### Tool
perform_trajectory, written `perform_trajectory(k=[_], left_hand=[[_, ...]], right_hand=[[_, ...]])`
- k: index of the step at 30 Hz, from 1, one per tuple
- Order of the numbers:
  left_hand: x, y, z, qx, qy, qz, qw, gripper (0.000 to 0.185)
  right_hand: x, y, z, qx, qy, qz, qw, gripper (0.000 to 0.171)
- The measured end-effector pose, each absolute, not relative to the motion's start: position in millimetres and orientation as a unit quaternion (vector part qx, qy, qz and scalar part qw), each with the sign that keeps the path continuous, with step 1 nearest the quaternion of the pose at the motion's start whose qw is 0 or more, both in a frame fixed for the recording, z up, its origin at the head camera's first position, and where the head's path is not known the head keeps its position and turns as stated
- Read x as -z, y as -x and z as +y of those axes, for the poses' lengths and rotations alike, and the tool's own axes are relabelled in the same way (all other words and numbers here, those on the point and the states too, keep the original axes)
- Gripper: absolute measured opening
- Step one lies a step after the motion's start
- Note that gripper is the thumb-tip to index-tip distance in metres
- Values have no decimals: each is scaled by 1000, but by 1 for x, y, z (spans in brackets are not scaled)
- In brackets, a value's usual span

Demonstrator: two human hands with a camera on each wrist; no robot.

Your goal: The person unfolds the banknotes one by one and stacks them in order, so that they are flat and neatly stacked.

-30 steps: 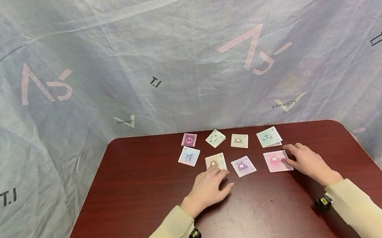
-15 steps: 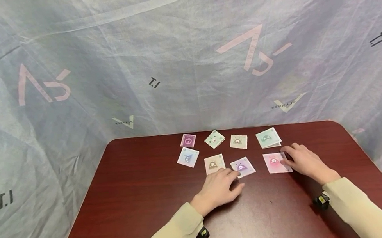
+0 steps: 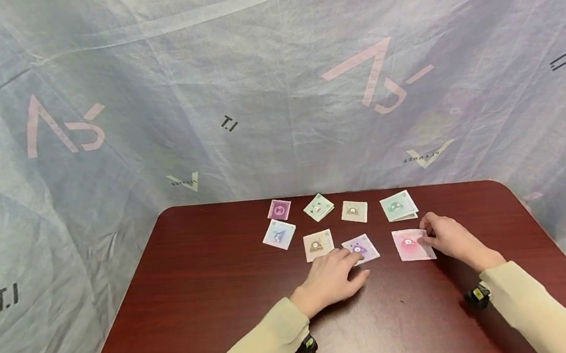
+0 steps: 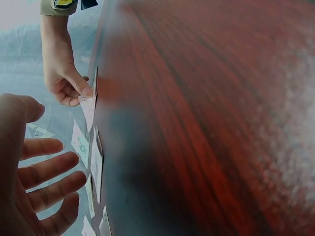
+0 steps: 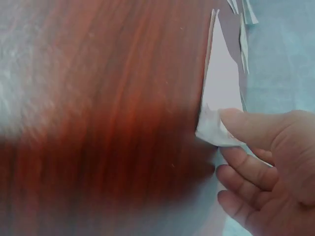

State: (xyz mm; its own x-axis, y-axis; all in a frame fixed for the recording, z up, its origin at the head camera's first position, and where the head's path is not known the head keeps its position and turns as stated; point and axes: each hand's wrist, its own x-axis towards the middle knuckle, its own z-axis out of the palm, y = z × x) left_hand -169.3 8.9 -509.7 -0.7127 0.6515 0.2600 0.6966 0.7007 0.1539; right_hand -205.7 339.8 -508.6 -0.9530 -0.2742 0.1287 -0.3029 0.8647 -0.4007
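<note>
Head view. The right hand (image 3: 444,235) pinched the right edge of the pink card (image 3: 412,244), thumb and fingertips closed on its corner, presumably because a flat card offers no other hold than a raised edge. The card lay at the right end of the near row on the red-brown table (image 3: 213,301). The left hand (image 3: 335,275) lay with relaxed, straight fingers, its tips on the near left corner of the purple card (image 3: 361,248), holding nothing. The beige card (image 3: 318,244) lay just to the left of it. In the far row sat a green card (image 3: 398,206), a tan card (image 3: 354,211), a second green card (image 3: 318,207) and a magenta card (image 3: 279,209); a blue card (image 3: 279,234) lay at the left. All faced up and lay apart, so each picture could be read.

Left wrist view. The left hand (image 4: 29,182) showed spread, loose fingers beside the cards. Beyond, the right hand (image 4: 64,81) gripped the pink card (image 4: 90,105) by its edge.

Right wrist view. The right hand (image 5: 268,162) had its thumb on top of the lifted corner of the pink card (image 5: 221,93) and its fingers curled beneath; the rest of the card rested on the table (image 5: 108,123).
</note>
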Motion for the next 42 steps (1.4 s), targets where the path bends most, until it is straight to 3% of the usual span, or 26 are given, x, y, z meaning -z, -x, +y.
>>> perform_trajectory(k=[5, 12, 27, 35, 42], left_hand=[[510, 171, 10, 128, 367, -916, 95, 34], [511, 174, 12, 156, 361, -915, 93, 32], [511, 178, 17, 211, 344, -912, 68, 26], [509, 179, 18, 312, 324, -891, 63, 14], [508, 178, 18, 451, 265, -852, -7, 19]], right_hand=[[511, 205, 337, -219, -144, -963, 61, 17], [510, 200, 335, -250, -110, -961, 40, 8], [476, 179, 315, -322, -102, -940, 40, 7], [460, 170, 296, -354, -132, -925, 40, 10], [449, 163, 281, -374, -147, -915, 31, 9]])
